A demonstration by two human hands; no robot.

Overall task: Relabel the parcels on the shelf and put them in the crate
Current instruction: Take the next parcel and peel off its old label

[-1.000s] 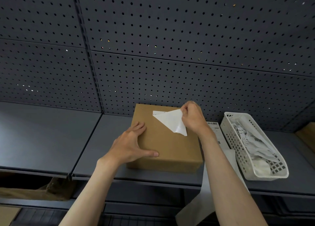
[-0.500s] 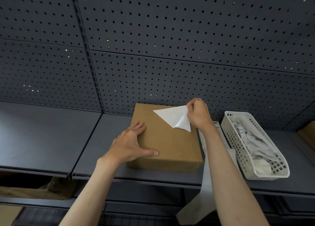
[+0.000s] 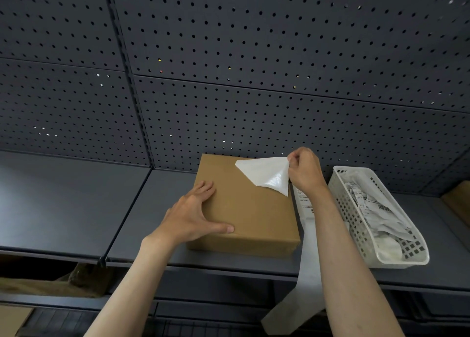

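Dim, soft shadows, wide-angle edge distortion

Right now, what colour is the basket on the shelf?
White, a perforated plastic basket holding printed paper scraps; the head view shows it.

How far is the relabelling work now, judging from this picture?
Done: the white basket already holds crumpled old labels. In hand: the right hand pinches the white label, partly peeled off the brown box, while the left hand presses the box down on the shelf. Left: finishing the peel, sticking a new label from the strip, and crating the box. No crate is visible.
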